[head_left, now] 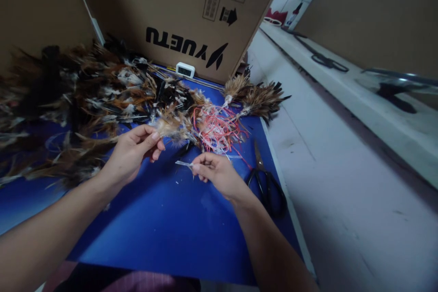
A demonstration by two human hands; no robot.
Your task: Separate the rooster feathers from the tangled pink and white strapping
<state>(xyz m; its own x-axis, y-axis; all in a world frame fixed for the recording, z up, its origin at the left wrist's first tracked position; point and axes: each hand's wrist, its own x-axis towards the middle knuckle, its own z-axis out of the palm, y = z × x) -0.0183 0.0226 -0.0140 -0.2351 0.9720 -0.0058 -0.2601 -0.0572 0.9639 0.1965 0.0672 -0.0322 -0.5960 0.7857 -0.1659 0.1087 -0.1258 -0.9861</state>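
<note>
My left hand [138,148] pinches the base of a small bunch of light brown feathers [174,123], whose tips fan out to the right. Between the thumb and fingers of my right hand [212,169] is a short strip of clear plastic tape [184,163], its free end pointing left. The two hands are apart, both just above the blue table [164,228]. A tangle of pink and white plastic string [219,130] lies just beyond my right hand. Black-handled scissors [263,178] rest to the right of it, partly behind my wrist.
Loose brown, black and white feathers [102,91] are heaped across the left and back. Two tied feather bundles [256,96] lie at the back right. A small white digital display [185,70] stands before a large cardboard box [164,4]. More scissors [328,61] lie on a ledge at right.
</note>
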